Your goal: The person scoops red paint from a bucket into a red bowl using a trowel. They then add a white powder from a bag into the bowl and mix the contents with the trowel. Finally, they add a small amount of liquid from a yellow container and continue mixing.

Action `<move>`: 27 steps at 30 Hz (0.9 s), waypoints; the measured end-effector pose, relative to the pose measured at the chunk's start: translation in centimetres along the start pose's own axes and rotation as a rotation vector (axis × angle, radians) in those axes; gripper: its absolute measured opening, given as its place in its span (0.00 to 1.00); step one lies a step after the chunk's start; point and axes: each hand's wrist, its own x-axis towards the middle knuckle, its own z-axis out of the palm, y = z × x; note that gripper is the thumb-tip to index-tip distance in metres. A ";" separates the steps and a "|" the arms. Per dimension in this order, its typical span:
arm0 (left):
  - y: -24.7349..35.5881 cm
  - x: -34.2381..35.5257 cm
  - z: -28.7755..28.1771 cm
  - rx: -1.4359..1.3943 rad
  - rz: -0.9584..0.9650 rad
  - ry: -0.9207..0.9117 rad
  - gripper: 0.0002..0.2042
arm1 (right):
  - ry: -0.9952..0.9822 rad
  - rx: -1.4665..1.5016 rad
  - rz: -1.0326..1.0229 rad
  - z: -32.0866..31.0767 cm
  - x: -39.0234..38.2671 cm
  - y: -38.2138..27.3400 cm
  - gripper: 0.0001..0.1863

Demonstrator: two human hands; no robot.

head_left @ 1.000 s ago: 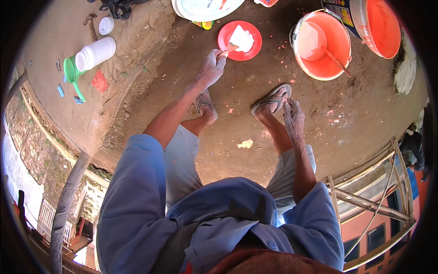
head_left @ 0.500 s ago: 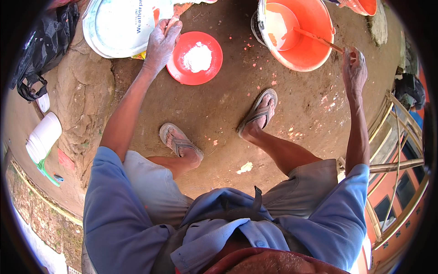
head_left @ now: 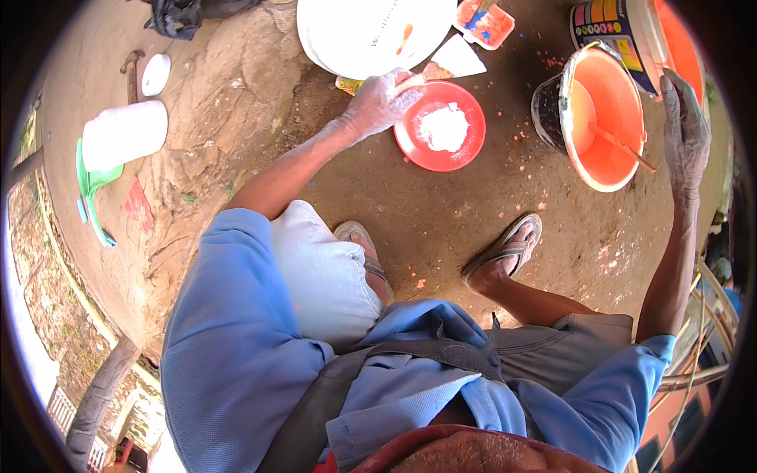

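Scraper point(head_left: 459, 58), whitish and triangular-bladed, in curled left hand point(head_left: 386, 101); right hand point(head_left: 686, 134) outstretched, seemingly empty.

An outdoor yard serving as a paint work area is being indicated. Bare earth ground point(head_left: 441, 229) is being bordered at its left edge by rock point(head_left: 229, 102). An orange-coated bucket point(head_left: 623, 98) and a smeared tray point(head_left: 495, 30) are being carried near its far edge. Beyond its near right corner, a pinkish wall point(head_left: 666, 432) is being fronted by wooden poles point(head_left: 695, 378).
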 end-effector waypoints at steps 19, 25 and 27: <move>-7.9 -17.8 5.7 0.137 -0.305 0.289 0.12 | -0.531 0.251 -0.143 5.5 -1.2 -14.7 0.13; -8.6 -18.0 6.3 0.410 -0.106 0.373 0.15 | -0.544 0.214 -0.203 4.9 -1.9 -15.8 0.16; -8.7 -17.6 6.4 0.444 -0.091 0.347 0.15 | -0.552 0.196 -0.202 4.5 -1.6 -14.8 0.17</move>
